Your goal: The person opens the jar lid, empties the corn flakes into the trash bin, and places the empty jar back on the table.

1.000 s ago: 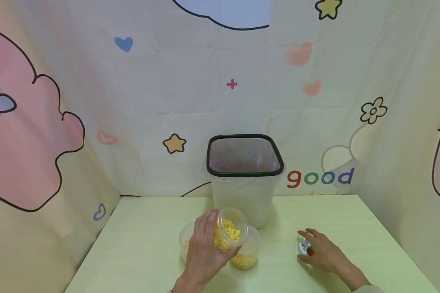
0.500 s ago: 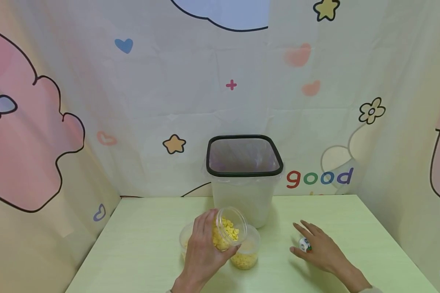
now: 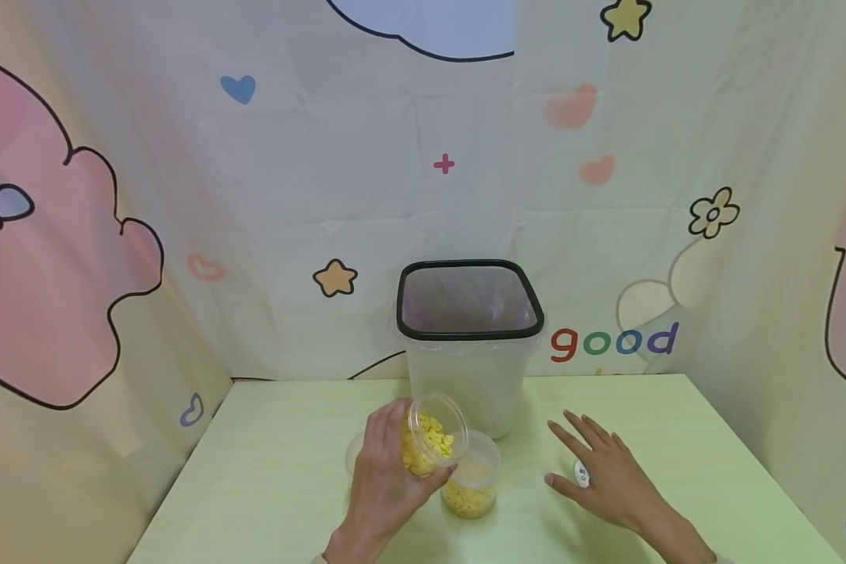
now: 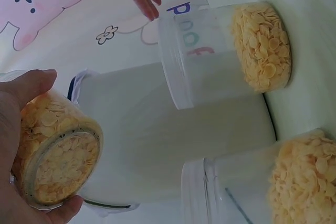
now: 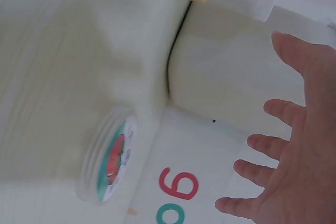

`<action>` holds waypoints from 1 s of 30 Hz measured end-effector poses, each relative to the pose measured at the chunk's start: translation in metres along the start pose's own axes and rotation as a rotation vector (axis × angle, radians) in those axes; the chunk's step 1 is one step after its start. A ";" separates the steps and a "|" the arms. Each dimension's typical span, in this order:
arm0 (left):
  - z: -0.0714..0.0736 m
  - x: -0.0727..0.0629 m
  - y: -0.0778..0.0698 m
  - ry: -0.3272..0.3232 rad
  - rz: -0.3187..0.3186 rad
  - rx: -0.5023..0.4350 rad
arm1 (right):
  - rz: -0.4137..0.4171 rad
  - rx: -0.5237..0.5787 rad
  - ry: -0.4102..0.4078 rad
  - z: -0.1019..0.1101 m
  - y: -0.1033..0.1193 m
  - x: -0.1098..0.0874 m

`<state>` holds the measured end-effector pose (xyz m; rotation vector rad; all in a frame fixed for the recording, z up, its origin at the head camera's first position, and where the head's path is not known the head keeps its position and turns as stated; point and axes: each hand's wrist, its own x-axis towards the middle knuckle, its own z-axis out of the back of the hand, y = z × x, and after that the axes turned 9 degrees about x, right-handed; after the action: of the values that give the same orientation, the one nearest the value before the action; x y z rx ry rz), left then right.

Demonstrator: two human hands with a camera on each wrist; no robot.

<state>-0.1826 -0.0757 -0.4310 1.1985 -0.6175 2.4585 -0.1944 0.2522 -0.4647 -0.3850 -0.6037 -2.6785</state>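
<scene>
My left hand (image 3: 388,478) grips a clear plastic jar (image 3: 433,439) of yellow flakes around its side. The jar is lidless and tilted, its mouth toward the right, the flakes still inside. Below and to its right, another clear jar (image 3: 469,500) with a shallow layer of flakes stands upright on the table. A third jar of flakes (image 4: 307,182) stands to the left, mostly hidden behind the left hand in the head view. My right hand (image 3: 609,482) holds nothing, fingers spread, above a round lid (image 5: 113,156) with a red and green picture, which lies on the table.
Behind the jars stands a tall translucent bin (image 3: 465,376) with a black rim, its top uncovered. A printed curtain (image 3: 289,180) hangs behind and beside the pale green table (image 3: 275,446).
My right hand has opened from around the lid and drawn away, up and slightly to the left, leaving the lid on the table. The left hand and its jar have shifted slightly left and up.
</scene>
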 end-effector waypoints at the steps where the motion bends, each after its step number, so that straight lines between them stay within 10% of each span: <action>1: 0.000 0.000 0.000 -0.006 -0.005 0.003 | 0.003 0.003 -0.002 0.001 0.003 0.000; 30: 0.022 0.035 0.019 -0.053 0.018 -0.015 | 0.190 -0.046 -0.131 0.038 0.056 0.010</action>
<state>-0.1974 -0.0996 -0.3951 1.2609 -0.6627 2.4391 -0.1737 0.2195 -0.4083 -0.6036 -0.5154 -2.5027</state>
